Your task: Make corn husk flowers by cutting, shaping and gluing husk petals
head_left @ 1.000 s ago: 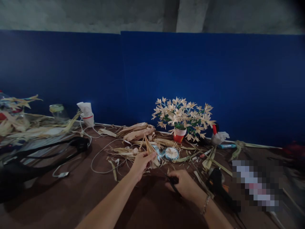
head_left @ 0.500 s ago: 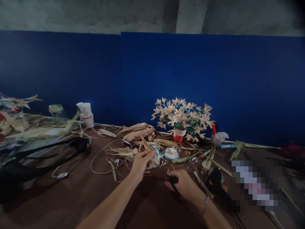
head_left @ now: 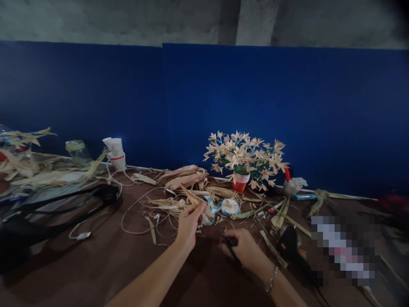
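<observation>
My left hand (head_left: pixel 188 228) is closed, pinching a pointed, tan piece of dried corn husk (head_left: pixel 191 197) between thumb and fingers. The husk's tip points up and to the left. Just to the right and lower, my right hand (head_left: pixel 241 245) is wrapped round a slim black tool (head_left: pixel 230 248). Its thin end points up and left toward the left hand; whether it is tweezers or scissors I cannot make out. Beyond my left hand lie a light-blue ribbon (head_left: pixel 216 207) and a round blue-edged roll (head_left: pixel 230 207) with a pale husk flower shape on top.
A red paper cup (head_left: pixel 240 182) at the back holds many pale husk flowers (head_left: pixel 238 155). Husk bundles (head_left: pixel 183 177) and a white cable (head_left: pixel 122 219) lie leftward. A black glue gun (head_left: pixel 289 243) rests at right. A black strap (head_left: pixel 105 192) and clear jar (head_left: pixel 78 151) are farther left.
My left hand has turned slightly, and the husk's tip has swung left and down. My right hand with the black tool has shifted only a little.
</observation>
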### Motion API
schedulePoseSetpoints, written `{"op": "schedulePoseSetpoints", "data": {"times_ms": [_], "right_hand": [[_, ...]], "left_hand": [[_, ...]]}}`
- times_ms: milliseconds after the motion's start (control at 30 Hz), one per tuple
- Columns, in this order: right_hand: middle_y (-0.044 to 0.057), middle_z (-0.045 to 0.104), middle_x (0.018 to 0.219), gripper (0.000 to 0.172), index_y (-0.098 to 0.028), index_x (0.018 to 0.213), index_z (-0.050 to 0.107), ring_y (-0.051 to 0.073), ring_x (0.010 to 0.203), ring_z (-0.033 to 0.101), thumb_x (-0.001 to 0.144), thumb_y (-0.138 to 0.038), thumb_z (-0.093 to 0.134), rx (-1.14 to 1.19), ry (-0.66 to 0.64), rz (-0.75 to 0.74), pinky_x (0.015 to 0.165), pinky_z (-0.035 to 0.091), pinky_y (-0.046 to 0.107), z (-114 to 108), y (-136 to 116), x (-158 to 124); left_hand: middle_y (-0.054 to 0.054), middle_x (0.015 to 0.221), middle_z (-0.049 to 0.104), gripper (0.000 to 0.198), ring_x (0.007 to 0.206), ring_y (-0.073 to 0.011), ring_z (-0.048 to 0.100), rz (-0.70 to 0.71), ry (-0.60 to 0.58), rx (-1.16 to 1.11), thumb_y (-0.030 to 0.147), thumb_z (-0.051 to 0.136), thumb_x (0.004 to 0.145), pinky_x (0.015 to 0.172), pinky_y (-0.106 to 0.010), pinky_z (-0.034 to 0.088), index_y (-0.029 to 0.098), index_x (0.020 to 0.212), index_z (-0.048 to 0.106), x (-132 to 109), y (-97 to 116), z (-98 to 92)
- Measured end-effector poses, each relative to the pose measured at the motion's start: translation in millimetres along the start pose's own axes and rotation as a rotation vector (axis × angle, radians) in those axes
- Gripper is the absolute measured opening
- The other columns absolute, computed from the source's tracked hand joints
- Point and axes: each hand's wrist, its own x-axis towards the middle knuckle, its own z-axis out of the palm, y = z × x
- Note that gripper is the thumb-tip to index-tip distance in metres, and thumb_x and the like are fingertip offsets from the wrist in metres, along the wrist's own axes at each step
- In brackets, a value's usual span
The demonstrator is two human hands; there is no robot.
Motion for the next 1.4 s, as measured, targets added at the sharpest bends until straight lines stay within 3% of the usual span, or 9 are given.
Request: {"op": "schedulePoseSetpoints", "data": {"times_ms": [267,433,700,967,1200,1400], "right_hand": [[-0.003,0.051,0.052,0.015,-0.012,0.066,0.063,0.008,0.048,0.039,0.064,-0.024,0.054,-0.007,0.041,-0.018,0.044,0.029,0.016,7,13,3],[-0.003,0.05,0.052,0.014,-0.012,0.062,0.062,0.008,0.05,0.039,0.064,-0.023,0.054,-0.024,0.063,-0.04,0.044,0.028,0.016,8,8,3],[-0.002,0.052,0.053,0.013,-0.012,0.063,0.063,0.009,0.05,0.04,0.063,-0.022,0.054,-0.043,0.106,-0.024,0.045,0.029,0.017,10,-5,1],[-0.002,0.053,0.052,0.012,-0.012,0.061,0.062,0.009,0.05,0.043,0.063,-0.022,0.055,-0.015,0.117,-0.027,0.046,0.031,0.017,13,0,1],[-0.007,0.046,0.042,0.02,-0.014,0.073,0.056,0.006,0.033,0.038,0.064,-0.032,0.058,0.259,-0.2,0.195,0.031,0.029,0.015,-9,-4,-5],[-0.008,0.044,0.04,0.024,-0.013,0.072,0.056,0.004,0.032,0.037,0.064,-0.034,0.06,0.338,-0.241,0.211,0.03,0.031,0.013,-23,-8,-7]], "left_hand": [[0.005,0.043,0.047,0.032,0.039,-0.0052,0.037,0.002,0.035,-0.025,0.043,0.068,0.057,0.039,-0.018,0.026,0.012,0.058,0.06,-3,-6,1.3],[0.003,0.047,0.052,0.033,0.04,-0.0058,0.04,-0.011,0.078,-0.063,0.044,0.07,0.055,0.04,-0.019,0.027,0.012,0.06,0.062,-4,-5,2.2],[0.004,0.045,0.051,0.034,0.039,-0.0062,0.041,-0.062,0.119,-0.105,0.044,0.07,0.053,0.04,-0.019,0.029,0.012,0.06,0.062,-10,-6,5.7],[0.006,0.042,0.045,0.033,0.037,-0.0056,0.037,-0.058,0.089,-0.044,0.045,0.068,0.055,0.037,-0.018,0.026,0.014,0.056,0.057,-10,-4,5.2],[0.006,0.038,0.041,0.034,0.035,-0.0044,0.033,0.039,0.037,0.109,0.044,0.066,0.058,0.036,-0.017,0.022,0.013,0.053,0.055,4,3,-3.7],[0.003,0.044,0.049,0.033,0.041,-0.0073,0.04,0.035,-0.089,0.244,0.043,0.067,0.057,0.041,-0.018,0.029,0.011,0.062,0.064,10,6,-6.8]]}}
